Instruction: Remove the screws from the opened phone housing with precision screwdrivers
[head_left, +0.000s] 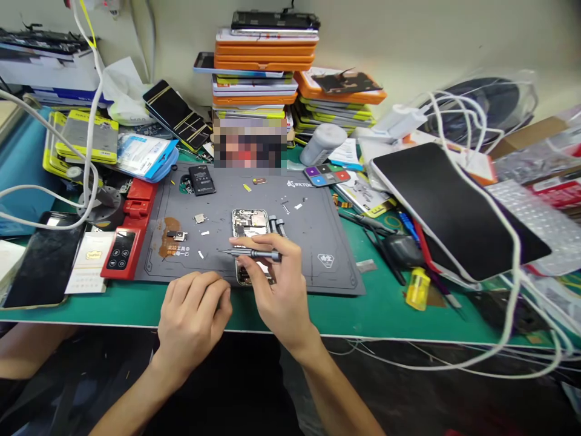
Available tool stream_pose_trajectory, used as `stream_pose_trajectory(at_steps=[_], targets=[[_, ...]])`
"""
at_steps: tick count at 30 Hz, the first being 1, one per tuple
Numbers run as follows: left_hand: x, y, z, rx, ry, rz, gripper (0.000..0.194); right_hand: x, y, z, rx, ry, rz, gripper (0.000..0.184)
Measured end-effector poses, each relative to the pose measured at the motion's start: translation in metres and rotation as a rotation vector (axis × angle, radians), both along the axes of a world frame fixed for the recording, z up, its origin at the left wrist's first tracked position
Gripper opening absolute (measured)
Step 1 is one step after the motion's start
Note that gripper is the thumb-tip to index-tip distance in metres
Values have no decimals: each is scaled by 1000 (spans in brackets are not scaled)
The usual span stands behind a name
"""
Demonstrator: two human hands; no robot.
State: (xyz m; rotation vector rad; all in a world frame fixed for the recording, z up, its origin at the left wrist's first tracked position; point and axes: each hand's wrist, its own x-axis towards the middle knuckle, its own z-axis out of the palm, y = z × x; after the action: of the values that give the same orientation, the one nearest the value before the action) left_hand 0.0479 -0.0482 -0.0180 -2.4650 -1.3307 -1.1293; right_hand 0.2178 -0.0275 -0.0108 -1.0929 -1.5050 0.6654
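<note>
On one grey mat (218,191), one right hand (284,290) holds one screwdriver (258,254).

The opened phone (250,223) lies on the mat (218,188), the battery (202,180) beyond it to the left, the tablet (454,206) off to the right.

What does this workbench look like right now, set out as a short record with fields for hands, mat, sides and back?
Right hand: holding a slim screwdriver above the opened phone
Left hand: fingers curled, by the mat's near edge; nothing visible in it
Mat: dark grey; opened phone, black battery, scattered small parts
Left side: red device with buttons, dark-screened phone
Right side: large black panel, yellow-capped item, white cables
Back: stacked orange cases
</note>
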Motion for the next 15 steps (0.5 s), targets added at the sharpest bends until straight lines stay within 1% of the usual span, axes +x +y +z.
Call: stream_pose_trajectory(at_steps=[4, 12, 15], targets=[[0, 0, 0, -22, -12, -1, 14, -1, 4, -2, 4, -11, -15, 34], [1, 0, -1, -20, 4, 1, 16, -1, 5, -4, -34, -13, 3, 36], [0, 0, -2, -19, 0, 3, 17, -2, 4, -4, -29, -3, -16, 36]])
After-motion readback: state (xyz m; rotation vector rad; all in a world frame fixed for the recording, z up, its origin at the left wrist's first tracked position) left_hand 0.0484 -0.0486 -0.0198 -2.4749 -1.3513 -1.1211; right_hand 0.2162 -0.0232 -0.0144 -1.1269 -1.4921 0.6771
